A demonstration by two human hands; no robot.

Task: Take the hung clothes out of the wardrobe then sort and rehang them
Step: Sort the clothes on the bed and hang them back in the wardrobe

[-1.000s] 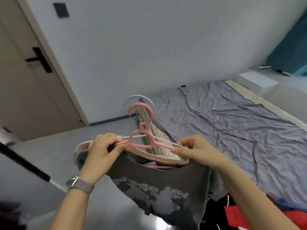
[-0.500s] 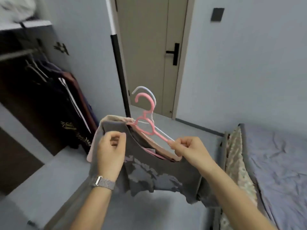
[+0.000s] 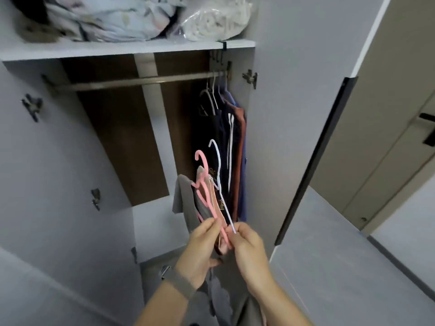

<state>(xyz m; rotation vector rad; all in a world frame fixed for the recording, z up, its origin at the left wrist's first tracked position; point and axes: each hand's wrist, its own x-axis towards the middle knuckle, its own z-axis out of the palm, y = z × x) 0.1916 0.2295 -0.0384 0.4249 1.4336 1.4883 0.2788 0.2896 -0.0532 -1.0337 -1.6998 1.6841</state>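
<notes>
1. You are facing an open wardrobe (image 3: 146,128), seen from your head camera looking forward and slightly down.
2. Your left hand (image 3: 202,250) is raised in front of you, its fingers curled round the lower end of a pink hanger (image 3: 207,196) and the clothes on it.
3. Your right hand (image 3: 247,248) is just beside the left, its thumb and fingers pinching the lower end of a white hanger (image 3: 220,184).
4. Both hangers tilt up and away from you, their hooks pointing toward the wardrobe and not on the rail.
5. A grey t-shirt (image 3: 186,203) and a pale pink garment (image 3: 215,203) hang from these hangers; grey fabric drops below your wrists to the bottom of the view.
6. The metal rail (image 3: 131,82) runs across the wardrobe under a shelf (image 3: 122,49).
7. A bunch of dark clothes (image 3: 226,147), with navy, rust and blue pieces, hangs at the right end of the rail, just behind the hangers you hold.
8. On the shelf lie folded bedding (image 3: 106,17) and a clear plastic bag of white fabric (image 3: 216,17).
9. A watch with a grey band (image 3: 179,281) is on your left wrist.
10. To the right stands the wardrobe's open door, with a dark edge (image 3: 315,161), and beyond it a beige room door (image 3: 397,114) with a black handle.
</notes>
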